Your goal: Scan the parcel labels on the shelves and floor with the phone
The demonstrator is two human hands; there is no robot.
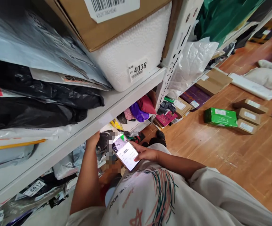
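A smartphone (127,153) with a lit screen rests in my right hand (147,153), the thumb lying over the lower part of the glass. Small text and a picture show on the screen, too fine to read. My left hand (93,138) reaches in under the edge of the upper shelf (126,94). Its fingers are hidden there, close to a dark plastic parcel (104,139); whether they touch it I cannot tell. A blurred patch covers the area just left of the phone.
Above stands a white foam-wrapped parcel (126,56) labelled 4038, beside black plastic parcels (43,100). A perforated metal post (177,47) rises at the shelf's end. On the wooden floor (197,150) lie a green box (220,118) and small brown boxes (246,125).
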